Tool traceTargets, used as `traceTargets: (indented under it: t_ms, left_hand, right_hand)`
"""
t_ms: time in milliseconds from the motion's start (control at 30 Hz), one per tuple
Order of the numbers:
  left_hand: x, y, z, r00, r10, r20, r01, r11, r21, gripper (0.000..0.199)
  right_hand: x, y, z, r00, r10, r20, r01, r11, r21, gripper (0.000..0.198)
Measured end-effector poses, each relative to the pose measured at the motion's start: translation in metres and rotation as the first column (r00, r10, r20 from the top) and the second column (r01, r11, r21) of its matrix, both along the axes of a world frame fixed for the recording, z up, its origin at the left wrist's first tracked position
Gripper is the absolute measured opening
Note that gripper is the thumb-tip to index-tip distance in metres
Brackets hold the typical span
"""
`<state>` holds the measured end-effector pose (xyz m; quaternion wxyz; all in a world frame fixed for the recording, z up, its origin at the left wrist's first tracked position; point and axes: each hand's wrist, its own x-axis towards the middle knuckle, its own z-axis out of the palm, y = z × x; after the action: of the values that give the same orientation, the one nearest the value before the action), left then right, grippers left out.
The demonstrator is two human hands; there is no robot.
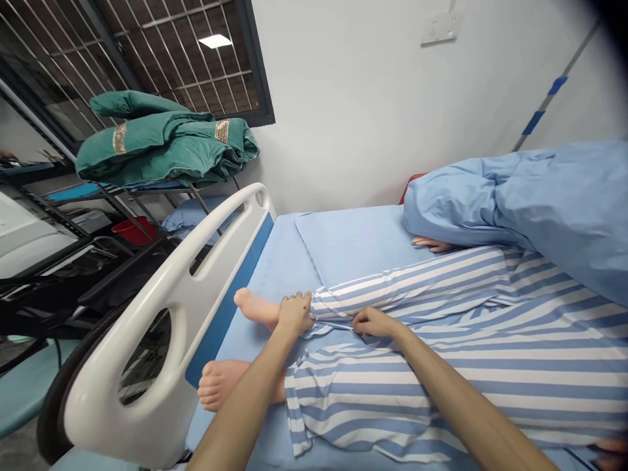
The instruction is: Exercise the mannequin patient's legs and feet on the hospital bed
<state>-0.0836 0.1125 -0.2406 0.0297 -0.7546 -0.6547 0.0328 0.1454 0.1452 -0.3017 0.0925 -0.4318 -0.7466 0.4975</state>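
A figure that looks like a nursing manikin lies on the bed in blue-and-white striped pajama trousers (363, 386). Its smooth far foot (255, 307) and near foot (220, 384) stick out bare from the cuffs. My left hand (296, 313) is closed around the far ankle at the trouser cuff, with its fingertips partly hidden. Further up the same leg, my right hand (373, 322) pinches the striped cloth on the inner side. A stretch of fabric runs taut between my two hands. The near trouser leg lies loose beneath my forearms.
A white footboard (179, 291) closes off the bed's left end. A blue quilt (520, 203) is bunched over the figure's upper part, one hand (432, 244) showing below it. Folded green clothing (167, 144) sits on a rack, a red basin (135, 229) lower down.
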Motion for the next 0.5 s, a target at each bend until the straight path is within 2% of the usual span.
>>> traceTargets:
  t_ms: [67,233,333,400,500]
  left_hand:
    - [0.0,0.0,0.015,0.999,-0.007,-0.042,0.007,1.0,-0.011,0.046]
    - [0.002,-0.002,0.063,0.99,-0.066,-0.124,0.063,0.998,-0.029,0.074]
    - [0.005,-0.001,0.088,0.985,-0.098,-0.142,0.098,0.995,-0.008,0.063]
    - [0.007,0.002,0.101,0.982,-0.104,-0.156,0.106,0.994,0.003,0.052]
    - [0.008,0.004,0.112,0.98,-0.095,-0.174,0.1,0.995,0.017,0.044]
  right_hand:
    - [-0.002,0.0,-0.001,0.998,0.013,-0.059,-0.017,0.998,-0.067,0.023]
    - [-0.005,-0.003,0.004,0.987,0.015,-0.16,-0.042,0.985,-0.166,0.031]
    - [-0.004,-0.005,0.008,0.985,0.055,-0.165,-0.084,0.98,-0.178,0.032]
    - [-0.003,-0.005,0.008,0.989,0.033,-0.146,-0.056,0.986,-0.159,0.034]
    - [-0.002,0.0,0.003,0.982,-0.158,-0.105,0.155,0.987,-0.031,0.034]
